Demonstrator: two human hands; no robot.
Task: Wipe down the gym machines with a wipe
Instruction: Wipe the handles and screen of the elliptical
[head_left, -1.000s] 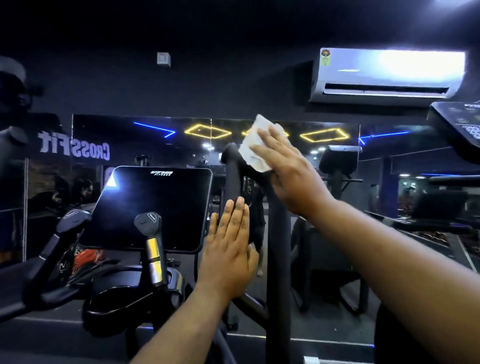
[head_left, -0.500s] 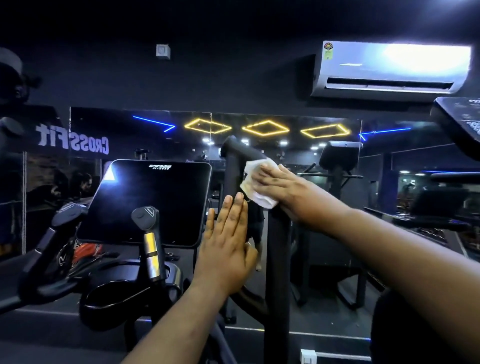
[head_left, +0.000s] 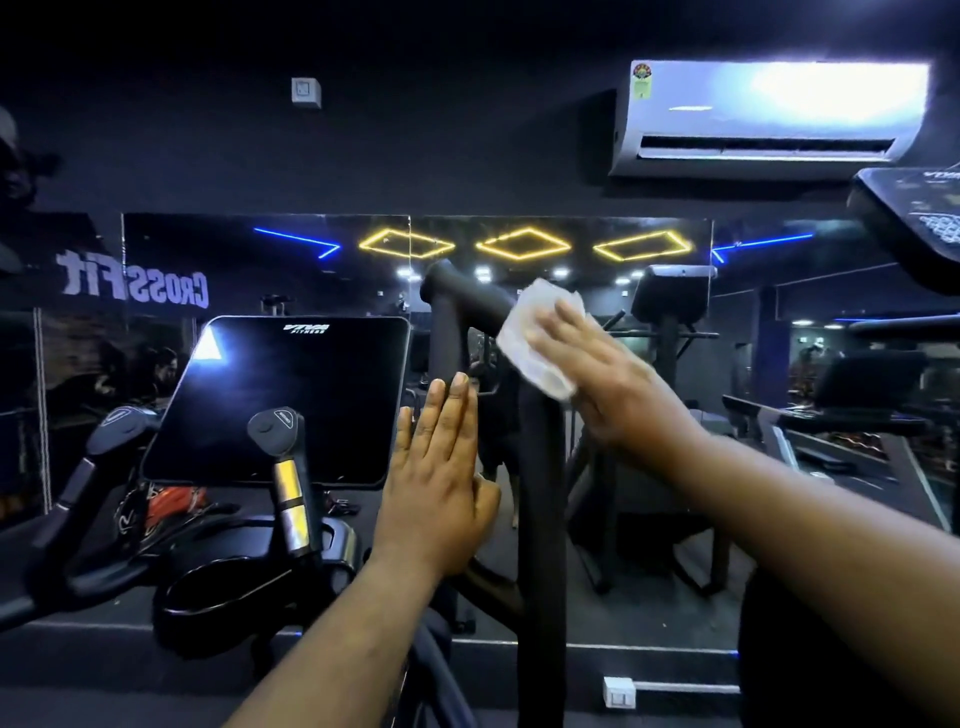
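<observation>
Wipe (head_left: 535, 332) lay pressed flat under straight fingers of right hand (head_left: 608, 384), against the upper bend of the black machine handle (head_left: 470, 296). Left hand (head_left: 441, 467) was released, fingers straight, held upright beside the handle's upright bar (head_left: 540, 519), holding nothing.

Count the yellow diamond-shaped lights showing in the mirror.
3, in a row along the top of the mirror: the left diamond light, the middle diamond light above the handlebar, the right diamond light. More may lie outside the reflection.
</observation>
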